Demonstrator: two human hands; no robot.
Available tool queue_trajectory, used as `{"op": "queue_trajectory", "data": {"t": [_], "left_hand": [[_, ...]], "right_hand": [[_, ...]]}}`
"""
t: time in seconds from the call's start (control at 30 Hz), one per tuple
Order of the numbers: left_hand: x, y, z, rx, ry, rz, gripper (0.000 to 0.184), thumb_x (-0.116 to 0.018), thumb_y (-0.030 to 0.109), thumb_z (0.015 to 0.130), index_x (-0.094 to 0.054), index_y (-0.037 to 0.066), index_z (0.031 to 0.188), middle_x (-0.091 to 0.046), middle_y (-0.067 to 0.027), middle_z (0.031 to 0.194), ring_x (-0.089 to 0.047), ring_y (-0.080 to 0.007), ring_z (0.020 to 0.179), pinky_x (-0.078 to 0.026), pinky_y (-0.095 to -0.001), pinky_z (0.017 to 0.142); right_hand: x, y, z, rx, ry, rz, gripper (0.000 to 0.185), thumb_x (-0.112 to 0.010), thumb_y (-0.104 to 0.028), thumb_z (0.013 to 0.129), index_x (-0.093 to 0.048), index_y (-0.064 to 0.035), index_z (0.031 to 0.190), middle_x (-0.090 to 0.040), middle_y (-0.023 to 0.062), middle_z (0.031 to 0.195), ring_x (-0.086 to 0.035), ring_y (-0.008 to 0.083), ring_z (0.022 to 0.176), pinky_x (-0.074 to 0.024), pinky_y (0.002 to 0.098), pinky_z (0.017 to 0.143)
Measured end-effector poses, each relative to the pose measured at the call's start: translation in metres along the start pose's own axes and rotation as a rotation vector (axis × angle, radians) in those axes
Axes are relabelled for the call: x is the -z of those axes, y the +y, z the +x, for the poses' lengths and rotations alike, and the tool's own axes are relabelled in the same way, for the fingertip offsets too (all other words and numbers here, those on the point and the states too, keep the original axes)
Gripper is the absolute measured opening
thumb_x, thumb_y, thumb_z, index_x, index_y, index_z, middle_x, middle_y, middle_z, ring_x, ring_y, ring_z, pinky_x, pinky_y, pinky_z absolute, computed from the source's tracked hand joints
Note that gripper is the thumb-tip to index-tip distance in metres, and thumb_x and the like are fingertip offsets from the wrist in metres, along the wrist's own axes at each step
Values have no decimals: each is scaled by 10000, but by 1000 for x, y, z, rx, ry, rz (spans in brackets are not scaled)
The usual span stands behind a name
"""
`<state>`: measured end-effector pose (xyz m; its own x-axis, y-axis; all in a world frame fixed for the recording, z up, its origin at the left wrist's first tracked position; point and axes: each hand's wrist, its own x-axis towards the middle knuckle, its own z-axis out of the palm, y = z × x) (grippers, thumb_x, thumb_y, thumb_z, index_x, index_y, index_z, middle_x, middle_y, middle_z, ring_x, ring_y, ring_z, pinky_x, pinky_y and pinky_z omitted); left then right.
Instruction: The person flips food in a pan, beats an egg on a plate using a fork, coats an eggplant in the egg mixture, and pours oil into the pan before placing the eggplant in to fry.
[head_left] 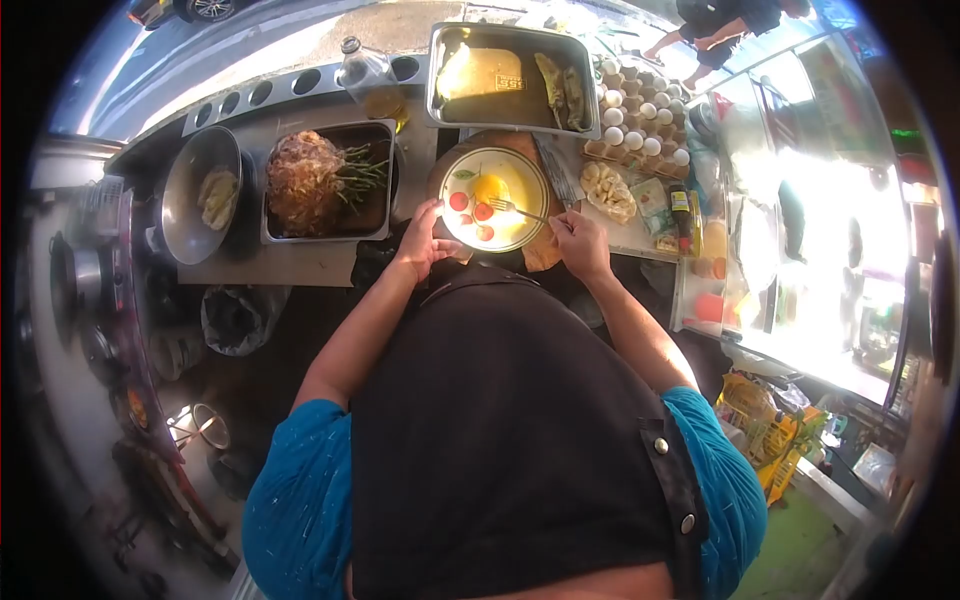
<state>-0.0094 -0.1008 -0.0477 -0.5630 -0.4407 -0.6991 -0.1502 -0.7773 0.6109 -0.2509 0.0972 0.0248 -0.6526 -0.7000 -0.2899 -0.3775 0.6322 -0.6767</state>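
Note:
A pale enamel plate point(516, 232) with a dark rim line sits before me on a brown wooden board point(545, 245). In it are yellow egg point(489, 187), several red tomato slices point(459, 201) and a green leaf point(465, 174). My left hand point(424, 243) grips the plate's left rim, thumb toward the inside. My right hand point(582, 243) is closed on the handle of a fork point(522, 213), whose tines reach into the plate beside the egg. The fingertips of the right hand are partly hidden.
A metal tray point(440, 115) lies behind the plate. To the left are a tray of meat and green stalks point(305, 185), a wok point(178, 195) and an oil bottle point(370, 85). Egg cartons point(625, 155) and a bagged pale food point(608, 192) stand right. A person point(715, 40) is beyond.

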Motion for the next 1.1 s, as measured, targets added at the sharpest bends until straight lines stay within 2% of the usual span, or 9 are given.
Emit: {"op": "queue_trajectory", "data": {"t": [0.1, 0.23, 0.3, 0.43, 0.5, 0.6, 0.77, 1.03, 1.1], "left_hand": [[-3, -2, -4, -26, -33, -6, 721, -647, 528, 979, -352, 255, 1577, -311, -245, 1560, -722, -278, 817, -608, -431, 806], [-19, 6, -20, -28, 31, -23, 764, -636, 565, 959, -347, 226, 1579, -308, -204, 1586, -719, -277, 829, -606, -425, 821], [-17, 6, -18, -43, 10, -10, 788, -633, 580, 950, -343, 207, 1581, -311, -208, 1583, -715, -279, 844, -600, -428, 840], [-13, 2, -14, -64, 30, -10, 848, -633, 610, 926, -337, 163, 1582, -398, -201, 1534, -695, -285, 905, -574, -445, 883], [-14, 0, -14, -69, 32, -19, 845, -635, 615, 921, -350, 162, 1575, -451, -187, 1493, -687, -282, 914, -561, -443, 892], [-15, 1, -14, -65, 28, -30, 825, -634, 622, 916, -382, 166, 1555, -536, -156, 1416, -672, -275, 925, -540, -439, 899], [-19, -3, -12, -56, 48, -32, 786, -628, 632, 916, -420, 186, 1529, -584, -130, 1351, -656, -266, 914, -522, -440, 905], [-18, -16, 0, -60, 144, -30, 363, -610, 318, 1041, -491, 182, 1355, -611, -63, 1216, -638, -223, 823, -546, -407, 781], [-14, -18, 3, -62, 135, -33, 363, -616, 308, 1037, -487, 185, 1354, -612, -60, 1212, -636, -217, 814, -545, -400, 763]], "right_hand": [[-10, 3, 10, -113, 106, 229, 312, -656, -324, 991, -771, -42, 1057, -747, 105, 753, -722, 230, 716, -541, 387, 710], [-20, 20, 23, -49, -7, 120, 299, -683, -304, 978, -775, -29, 1048, -738, 81, 727, -682, 183, 662, -521, 359, 664], [-22, 30, 26, -217, -80, 549, 247, -711, -251, 985, -762, -9, 980, -693, 26, 705, -594, 110, 596, -464, 277, 588], [-24, 52, 20, -227, -81, 434, 221, -718, -226, 987, -757, -9, 980, -675, 24, 708, -555, 92, 565, -432, 256, 549], [-16, 48, 9, -383, -130, 699, 232, -730, -231, 979, -769, -2, 987, -687, 29, 695, -544, 80, 563, -432, 258, 533], [-17, 50, 2, -372, -131, 549, 233, -725, -247, 993, -761, -18, 974, -676, 18, 689, -524, 76, 539, -420, 252, 511], [-18, 58, -2, -420, -122, 658, 219, -732, -249, 989, -755, -32, 963, -680, 15, 695, -512, 74, 524, -409, 251, 491], [-12, 55, -8, -415, -87, 538, 214, -727, -241, 990, -757, -32, 956, -686, 15, 693, -504, 69, 524, -401, 252, 486], [-12, 52, -12, -365, -153, 598, 220, -712, -240, 994, -757, -33, 934, -680, 16, 684, -500, 73, 527, -402, 254, 494]]}}
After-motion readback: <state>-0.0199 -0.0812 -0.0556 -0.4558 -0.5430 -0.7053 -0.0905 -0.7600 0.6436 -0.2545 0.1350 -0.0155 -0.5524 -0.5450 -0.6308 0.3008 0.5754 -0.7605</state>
